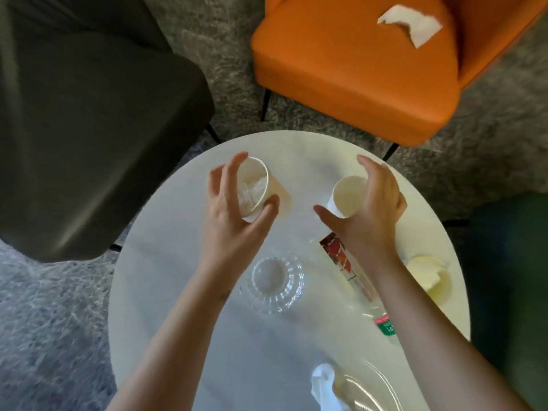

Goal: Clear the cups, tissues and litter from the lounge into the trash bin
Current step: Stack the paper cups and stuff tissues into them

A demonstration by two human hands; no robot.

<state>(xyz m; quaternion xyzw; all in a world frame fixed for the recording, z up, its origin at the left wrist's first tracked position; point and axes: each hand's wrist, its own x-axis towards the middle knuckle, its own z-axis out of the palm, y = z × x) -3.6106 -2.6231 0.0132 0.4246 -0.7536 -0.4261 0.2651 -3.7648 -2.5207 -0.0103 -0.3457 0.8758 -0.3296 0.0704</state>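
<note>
Two white paper cups stand on the round white table [296, 336]. My left hand [234, 215] curls round the left paper cup [255, 185], which has crumpled white tissue inside. My right hand [370, 209] wraps round the right paper cup [347, 195], which looks empty. A clear plastic bottle [353, 274] with a red label lies on the table under my right forearm. A crumpled tissue [321, 384] lies at the table's near edge. Another torn tissue [412, 23] lies on the orange chair [355, 69].
A clear ribbed glass [274, 281] stands between my forearms. A pale crumpled paper piece [427, 275] sits at the table's right side, and a clear plastic lid or plate [367, 390] at the near edge. A dark chair [89, 129] stands left, a green seat [510, 277] right, on grey carpet.
</note>
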